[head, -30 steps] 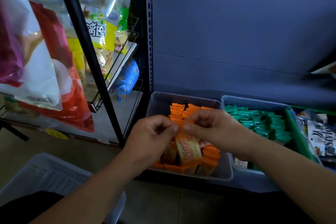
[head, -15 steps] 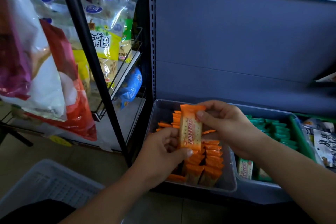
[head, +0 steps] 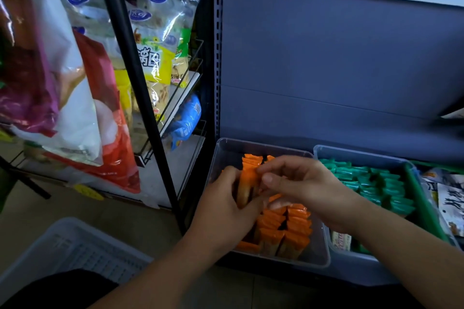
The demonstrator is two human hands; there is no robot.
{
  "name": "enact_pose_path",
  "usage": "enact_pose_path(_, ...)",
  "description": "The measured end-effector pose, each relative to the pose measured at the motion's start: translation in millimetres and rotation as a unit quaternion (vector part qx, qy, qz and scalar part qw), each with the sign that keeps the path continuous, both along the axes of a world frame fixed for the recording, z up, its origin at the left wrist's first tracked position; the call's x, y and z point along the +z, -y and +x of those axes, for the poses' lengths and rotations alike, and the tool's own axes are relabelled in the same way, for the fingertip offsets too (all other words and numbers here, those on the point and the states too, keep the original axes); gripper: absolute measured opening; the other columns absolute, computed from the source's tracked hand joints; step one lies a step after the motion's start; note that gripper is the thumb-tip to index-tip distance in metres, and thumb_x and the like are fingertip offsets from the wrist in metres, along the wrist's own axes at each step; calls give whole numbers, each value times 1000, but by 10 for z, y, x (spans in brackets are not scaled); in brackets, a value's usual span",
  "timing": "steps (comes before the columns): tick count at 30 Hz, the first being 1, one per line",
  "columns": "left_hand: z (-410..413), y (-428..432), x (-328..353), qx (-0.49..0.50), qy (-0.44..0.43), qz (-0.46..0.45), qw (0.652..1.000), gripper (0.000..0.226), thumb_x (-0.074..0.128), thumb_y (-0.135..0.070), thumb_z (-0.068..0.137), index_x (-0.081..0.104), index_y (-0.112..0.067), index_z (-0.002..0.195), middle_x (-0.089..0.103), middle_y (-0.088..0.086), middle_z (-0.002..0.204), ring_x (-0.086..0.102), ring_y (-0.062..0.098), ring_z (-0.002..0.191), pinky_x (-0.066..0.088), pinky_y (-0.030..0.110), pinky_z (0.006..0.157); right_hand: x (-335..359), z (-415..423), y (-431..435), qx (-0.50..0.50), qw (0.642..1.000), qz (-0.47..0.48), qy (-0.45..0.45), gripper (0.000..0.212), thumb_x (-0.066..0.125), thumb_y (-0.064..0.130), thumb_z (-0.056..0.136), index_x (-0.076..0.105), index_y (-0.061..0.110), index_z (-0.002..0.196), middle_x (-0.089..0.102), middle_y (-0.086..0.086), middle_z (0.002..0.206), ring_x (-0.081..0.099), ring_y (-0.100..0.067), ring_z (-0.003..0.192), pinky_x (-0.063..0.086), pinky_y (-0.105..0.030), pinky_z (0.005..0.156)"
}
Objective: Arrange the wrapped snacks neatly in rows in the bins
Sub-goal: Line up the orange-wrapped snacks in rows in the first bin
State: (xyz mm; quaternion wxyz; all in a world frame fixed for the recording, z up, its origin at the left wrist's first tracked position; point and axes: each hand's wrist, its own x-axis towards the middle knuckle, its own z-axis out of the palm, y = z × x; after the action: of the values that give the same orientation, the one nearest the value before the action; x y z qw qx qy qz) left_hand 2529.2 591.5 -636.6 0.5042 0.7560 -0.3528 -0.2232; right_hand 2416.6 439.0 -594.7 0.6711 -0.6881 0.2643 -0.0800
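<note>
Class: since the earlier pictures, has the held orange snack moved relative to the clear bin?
Yes. The orange snack has come down from near the clear bin's back rim, lower inside and toward its left wall.

A shop: right of the slotted shelving upright (head: 219,40), a grey retail back panel (head: 326,70) stands over a clear bin (head: 322,257) of orange wrapped snacks (head: 296,223) and another bin (head: 356,154) of green wrapped snacks (head: 371,183); left of the upright, a black wire rack (head: 184,90) holds bagged snacks (head: 155,45).

Both hands on one orange snack over the bin

Left hand (head: 226,210) and right hand (head: 305,188) pinch an orange wrapped snack (head: 247,183) above the clear bin (head: 319,256); green snacks (head: 376,183) fill the neighbouring bin (head: 356,256).
</note>
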Motion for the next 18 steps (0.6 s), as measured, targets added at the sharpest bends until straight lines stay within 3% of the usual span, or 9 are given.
enact_pose_path(4,31,4,56,-50,-108,-45,992,19,84,-22,85,71,-25,99,74,-3,89,73,11,84,61,31,76,-39,17,54,-25,998,-48,-29,30,77,15,90,72,29,116,74,6,96,76,-22,94,64,-47,84)
enact_pose_path(7,31,-7,78,-52,-133,-57,988,14,81,-24,88,73,-25,100,76,-7,90,73,6,86,58,21,75,-51,10,44,4,999,-29,-26,19,69,9,95,73,15,113,78,-2,98,76,-19,93,63,-35,81)
enact_pose_path(9,55,4,101,-19,-134,-72,988,9,76,-29,92,74,-23,98,76,-7,89,72,3,84,54,16,70,-49,11,39,9,998,-51,-28,16,68,7,96,74,15,108,78,-4,98,75,-18,93,62,-31,78)
enact_pose_path(11,100,12,125,6,-133,-76,988,18,70,-34,96,75,-18,88,74,-4,79,70,7,75,54,21,67,-44,11,34,22,996,-71,-43,15,69,8,96,73,17,108,78,-1,96,75,-15,92,62,-30,77)
enact_pose_path(14,143,-2,116,10,-145,-67,987,37,65,-37,99,70,-10,75,62,15,70,61,24,66,53,43,65,-46,21,24,45,993,-93,-58,13,69,12,96,72,19,107,77,-1,95,75,-15,92,60,-28,75)
enact_pose_path(16,157,-5,101,13,-173,-69,982,36,63,-38,100,72,-10,80,68,22,81,69,38,79,58,57,76,-50,37,28,36,994,-85,-53,12,69,12,96,72,19,106,77,-2,95,75,-16,91,60,-28,73)
enact_pose_path(18,145,-1,100,7,-209,-65,976,25,64,-38,100,75,-17,93,75,11,90,75,30,90,62,53,85,-48,53,44,10,997,-58,-44,11,69,12,97,71,16,106,78,-3,95,76,-19,89,61,-30,70)
